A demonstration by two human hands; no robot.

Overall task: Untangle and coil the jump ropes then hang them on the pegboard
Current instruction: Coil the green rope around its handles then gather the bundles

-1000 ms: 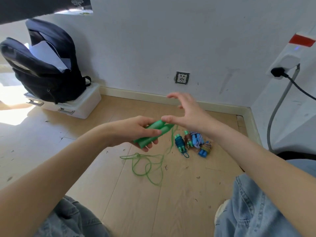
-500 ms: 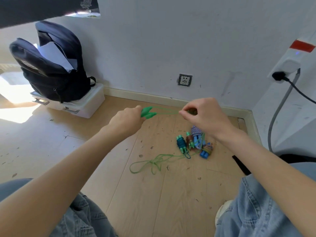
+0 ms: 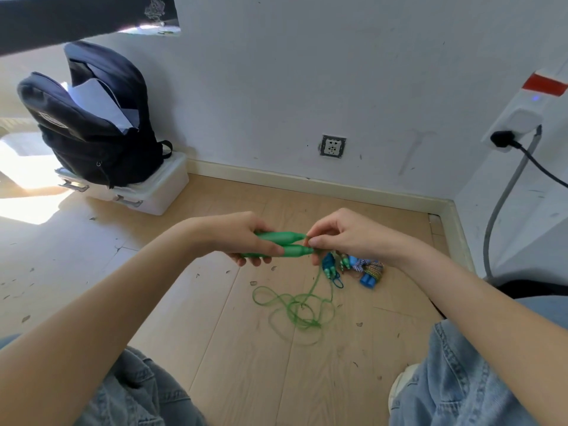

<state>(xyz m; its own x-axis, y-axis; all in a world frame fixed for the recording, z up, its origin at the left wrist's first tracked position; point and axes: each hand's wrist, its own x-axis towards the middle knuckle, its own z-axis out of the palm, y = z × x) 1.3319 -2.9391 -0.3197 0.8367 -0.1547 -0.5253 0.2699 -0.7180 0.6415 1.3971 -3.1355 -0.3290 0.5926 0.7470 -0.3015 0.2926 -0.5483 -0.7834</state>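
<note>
Above the wooden floor point(image 3: 215, 333), the left hand point(image 3: 242, 238) grips both green handles point(image 3: 285, 244) while the right hand point(image 3: 341, 238) pinches the cord at their tips; the loose green cord point(image 3: 295, 305) piled below could snag and knot if drawn up quickly.

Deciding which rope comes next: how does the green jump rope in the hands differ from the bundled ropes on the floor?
The green jump rope is lifted, both handles gripped in the left hand while the right hand pinches its cord; the bundled ropes lie untouched on the floor. The green rope's cord trails in loose loops; the bundled ropes look wound up tight. The green rope is one colour; the bundled ropes mix blue, teal and patterned. All sit near the wall corner.
</note>
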